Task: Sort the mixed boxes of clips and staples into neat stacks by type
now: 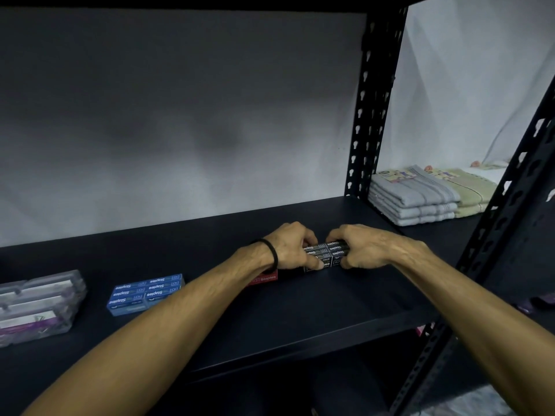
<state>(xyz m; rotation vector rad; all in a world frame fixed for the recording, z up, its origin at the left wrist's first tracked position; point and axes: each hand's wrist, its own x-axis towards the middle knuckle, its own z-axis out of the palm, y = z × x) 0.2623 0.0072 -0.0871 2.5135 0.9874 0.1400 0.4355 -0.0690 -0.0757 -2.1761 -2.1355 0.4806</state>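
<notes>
Both hands are working at centre frame: we are curling our left hand point(288, 246) round the left end of the black cardboard staple boxes point(326, 255) while our right hand point(363, 246) is gripping the right end, fingers over the top, thumbs at the near face. The black block is sitting on the dark metal shelf point(315, 310), its long axis running left-right across the frame, directly between the two hands, so neither hand is nearer. We are judging this as squaring up the stack. A red staples box point(264, 278) is peeking out just under our left wrist, touching or nearly touching the black block; we cannot tell which. Blue staple boxes point(145, 292) are sitting stacked well apart at lower left, clear plastic clip boxes point(39, 304) at far left.
</notes>
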